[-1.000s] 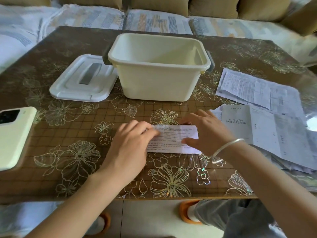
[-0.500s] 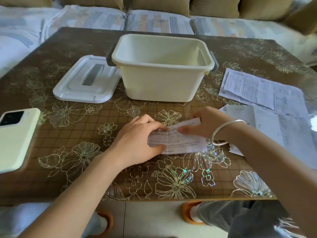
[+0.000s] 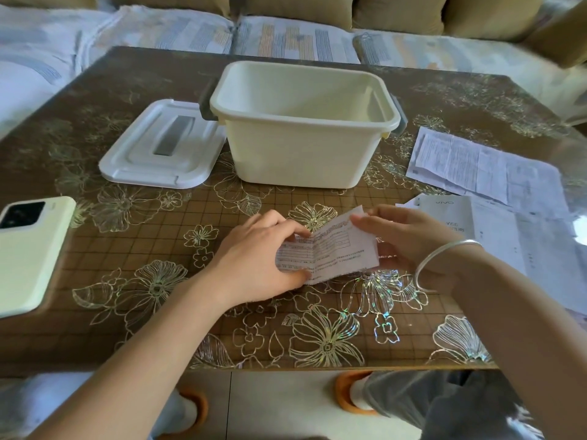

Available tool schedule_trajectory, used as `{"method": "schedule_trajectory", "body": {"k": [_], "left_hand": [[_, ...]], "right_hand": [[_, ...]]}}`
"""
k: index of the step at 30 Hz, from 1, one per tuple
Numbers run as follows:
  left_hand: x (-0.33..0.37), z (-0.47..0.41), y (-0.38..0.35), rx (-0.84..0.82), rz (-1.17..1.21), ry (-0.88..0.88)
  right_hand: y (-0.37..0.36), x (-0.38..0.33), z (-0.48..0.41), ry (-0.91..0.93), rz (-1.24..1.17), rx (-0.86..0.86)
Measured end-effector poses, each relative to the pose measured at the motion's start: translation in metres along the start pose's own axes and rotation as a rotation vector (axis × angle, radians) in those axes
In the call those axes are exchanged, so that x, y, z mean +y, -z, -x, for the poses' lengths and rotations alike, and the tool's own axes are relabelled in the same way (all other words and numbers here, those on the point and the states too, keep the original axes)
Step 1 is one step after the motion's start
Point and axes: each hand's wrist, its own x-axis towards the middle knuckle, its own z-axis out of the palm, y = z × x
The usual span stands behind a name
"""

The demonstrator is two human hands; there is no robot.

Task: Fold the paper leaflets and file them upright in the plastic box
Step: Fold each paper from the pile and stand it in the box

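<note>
A small white printed leaflet (image 3: 330,252), folded into a strip, is held just above the table in front of me. My left hand (image 3: 257,258) pinches its left end between thumb and fingers. My right hand (image 3: 409,239) grips its right end, which is lifted and bent upward. The cream plastic box (image 3: 298,154) stands open behind the leaflet, and nothing shows inside it. Several unfolded leaflets (image 3: 495,185) lie flat at the right of the table.
The box's white lid (image 3: 158,147) lies to the left of the box. A pale green phone (image 3: 28,252) sits at the table's left edge. The brown flowered table (image 3: 158,312) ends close to me; a sofa runs behind it.
The leaflet lay flat under both hands; now its right end is raised off the table and bent up by my right hand, while my left hand pinches the left end.
</note>
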Motion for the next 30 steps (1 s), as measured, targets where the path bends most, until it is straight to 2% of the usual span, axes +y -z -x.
{"method": "schedule_trajectory", "body": {"k": [6, 8, 9, 12, 14, 18, 20, 24, 30], "left_hand": [[-0.002, 0.001, -0.001, 0.024, 0.008, -0.012], [-0.002, 0.002, 0.0, 0.027, 0.053, 0.002], [-0.003, 0.002, 0.0, 0.02, 0.083, 0.011], [-0.009, 0.004, 0.004, -0.02, 0.248, 0.035], [-0.017, 0.004, 0.011, -0.061, 0.489, 0.096], [-0.029, 0.002, 0.028, -0.018, 0.973, 0.256], [-0.028, 0.002, 0.033, -0.036, 1.083, 0.282], [-0.031, 0.001, 0.03, -0.074, 0.919, 0.232], [-0.041, 0.003, 0.019, 0.008, 0.786, 0.149]], "right_hand": [[-0.019, 0.017, 0.008, 0.093, -0.476, 0.027], [-0.024, 0.026, 0.013, 0.121, -0.507, -0.014], [-0.026, 0.031, 0.016, 0.193, -0.361, -0.002], [-0.028, 0.051, 0.02, 0.63, 0.514, 0.143], [-0.032, 0.061, 0.016, 0.797, 0.79, 0.134], [-0.04, 0.072, 0.009, 0.894, 0.937, 0.052], [-0.043, 0.073, 0.008, 0.89, 1.004, 0.05], [-0.046, 0.075, 0.008, 0.878, 1.084, 0.05], [-0.046, 0.076, 0.007, 0.879, 1.151, 0.051]]}}
